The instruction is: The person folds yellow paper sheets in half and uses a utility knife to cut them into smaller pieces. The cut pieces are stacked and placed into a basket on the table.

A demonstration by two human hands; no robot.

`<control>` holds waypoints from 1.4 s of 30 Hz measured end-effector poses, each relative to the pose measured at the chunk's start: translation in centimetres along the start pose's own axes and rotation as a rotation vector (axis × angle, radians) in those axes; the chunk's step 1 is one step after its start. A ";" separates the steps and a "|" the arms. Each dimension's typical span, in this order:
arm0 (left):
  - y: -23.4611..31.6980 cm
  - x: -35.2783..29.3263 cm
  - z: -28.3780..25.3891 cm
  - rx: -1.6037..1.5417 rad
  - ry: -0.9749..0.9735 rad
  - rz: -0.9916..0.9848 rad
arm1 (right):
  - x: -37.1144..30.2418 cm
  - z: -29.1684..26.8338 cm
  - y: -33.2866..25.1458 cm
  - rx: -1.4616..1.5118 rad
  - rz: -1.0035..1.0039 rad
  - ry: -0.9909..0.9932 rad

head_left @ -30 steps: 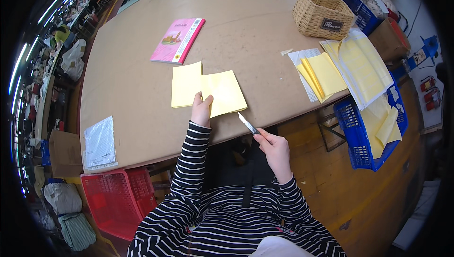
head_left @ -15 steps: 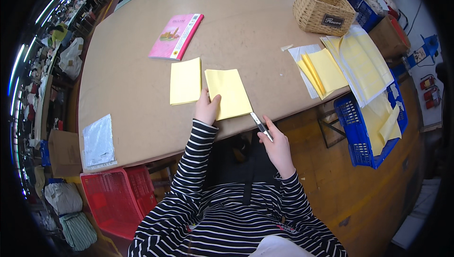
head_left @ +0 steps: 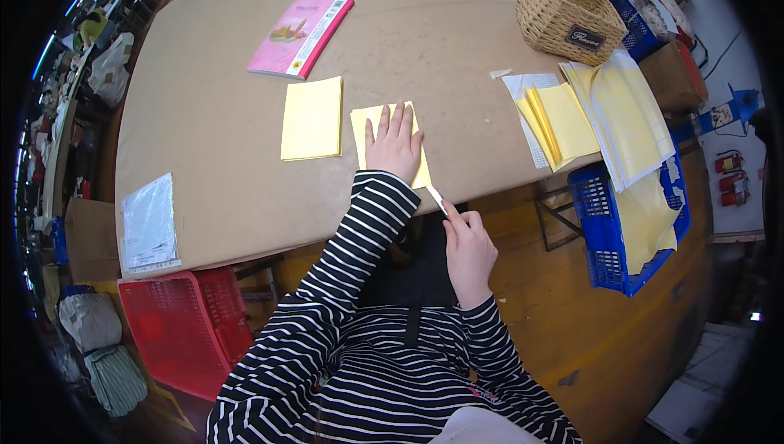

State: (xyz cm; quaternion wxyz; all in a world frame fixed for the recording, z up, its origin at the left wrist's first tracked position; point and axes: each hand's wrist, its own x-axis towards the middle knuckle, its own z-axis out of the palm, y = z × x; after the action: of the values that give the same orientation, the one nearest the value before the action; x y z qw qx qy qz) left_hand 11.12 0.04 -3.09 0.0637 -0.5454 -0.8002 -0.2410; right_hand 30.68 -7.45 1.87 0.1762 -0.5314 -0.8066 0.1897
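Fingers spread, my left hand [head_left: 394, 147] lies flat on a folded yellow paper [head_left: 359, 127] near the table's front edge. My right hand [head_left: 471, 255] is closed around a slim utility knife [head_left: 436, 196]. The knife's tip meets the lower right corner of that paper; whether the blade sits between the layers I cannot tell. A neat stack of yellow paper [head_left: 312, 119] lies just left of it. Beyond the stack is a pink notebook [head_left: 296, 36] with a darker pink spine.
At the right lie folded yellow sheets [head_left: 572, 122], larger yellow and white sheets [head_left: 633, 113] and a wicker basket [head_left: 563, 15]. A blue crate [head_left: 600, 240] with yellow paper stands beside the table. At the left are a plastic-wrapped packet [head_left: 149, 219] and a red crate [head_left: 175, 326].
My left hand has gone from gripping the paper's left edge to pressing flat on top. The paper now lies down on the table. My right hand still holds the knife at its corner.
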 end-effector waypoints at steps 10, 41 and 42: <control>-0.4 -0.3 0.7 0.049 -0.114 -0.013 | 0.6 0.0 0.0 -0.153 -0.064 0.065; -0.4 -0.1 0.0 -0.123 -0.090 -0.011 | 18.1 5.1 -0.6 -0.398 -0.101 0.294; -0.4 0.0 -0.1 -0.194 -0.104 -0.031 | 17.6 4.8 -0.4 -0.380 -0.158 0.352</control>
State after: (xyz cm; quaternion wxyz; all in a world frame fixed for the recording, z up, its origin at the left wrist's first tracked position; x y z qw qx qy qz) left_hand 10.77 -0.11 -3.09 -0.0346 -0.5485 -0.7837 -0.2895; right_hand 21.48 8.10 -0.66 0.2251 -0.5153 -0.8236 -0.0746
